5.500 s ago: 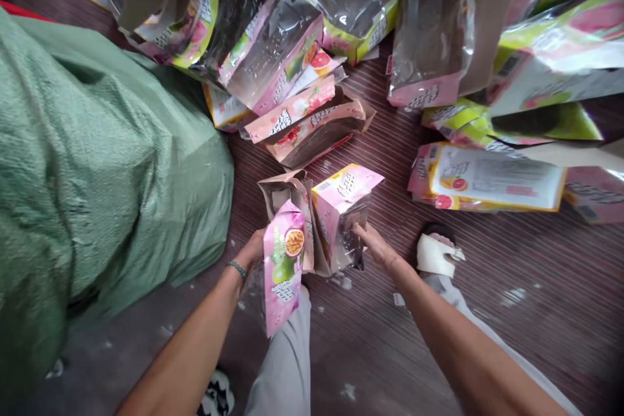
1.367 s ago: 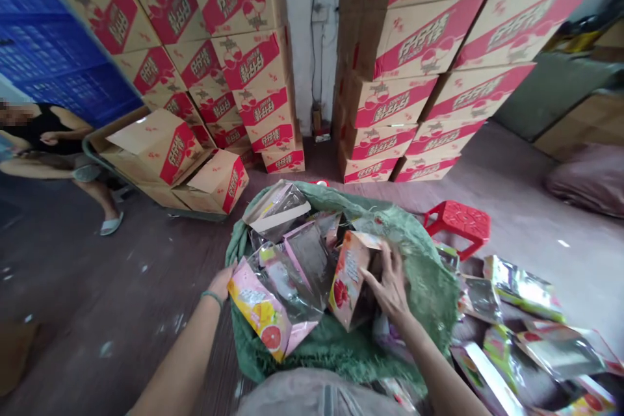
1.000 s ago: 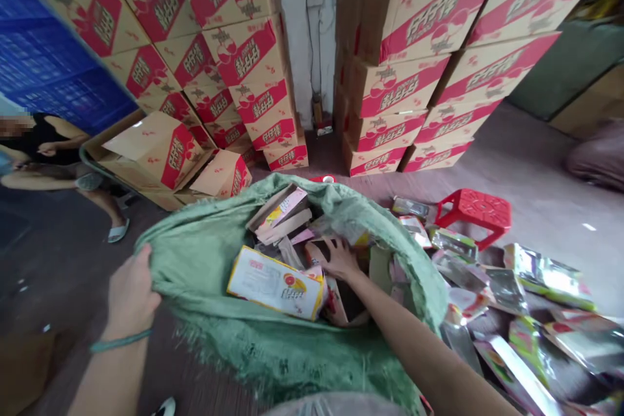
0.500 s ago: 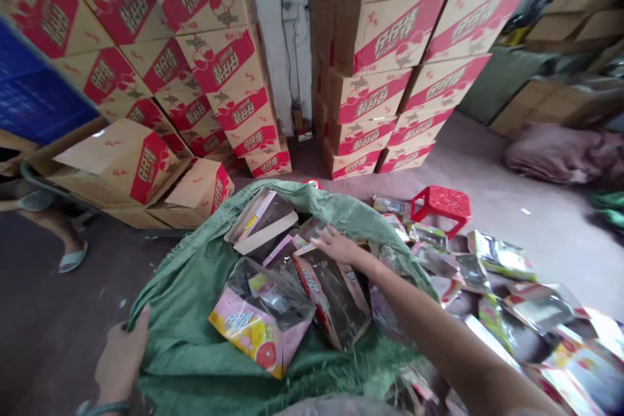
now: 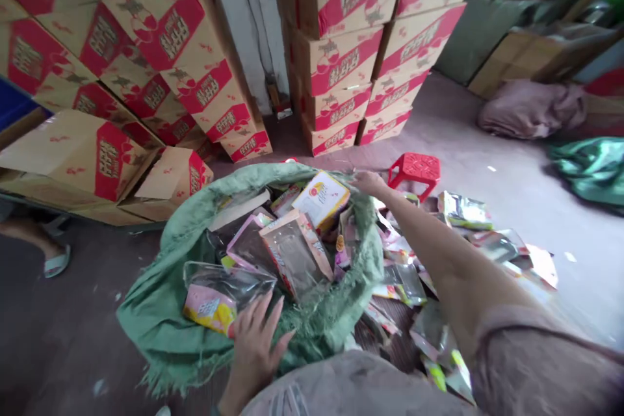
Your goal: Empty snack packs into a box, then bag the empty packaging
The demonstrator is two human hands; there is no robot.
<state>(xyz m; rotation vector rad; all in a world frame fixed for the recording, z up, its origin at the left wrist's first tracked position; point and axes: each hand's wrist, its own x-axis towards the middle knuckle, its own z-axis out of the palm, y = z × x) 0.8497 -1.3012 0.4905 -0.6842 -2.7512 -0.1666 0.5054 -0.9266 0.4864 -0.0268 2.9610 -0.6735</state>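
A green woven sack lies with its mouth wide open, filled with several clear-windowed packaging boxes. My left hand has its fingers spread, touching a pink and yellow box at the sack's near side. At the far right of the mouth, my right hand is closed on the sack's rim; its fingertips are partly hidden. A windowed box with a red side lies tilted in the middle of the sack. Behind it rests a white and yellow box.
Flattened boxes are strewn over the floor on the right, by a red stool. Stacked cartons stand ahead. On the left are open cartons and another person's foot. A green cloth lies far right.
My left hand has left the sack's left edge and moved right onto the boxes. My right hand has gone from the boxes to the rim. A white and yellow box now shows on top.
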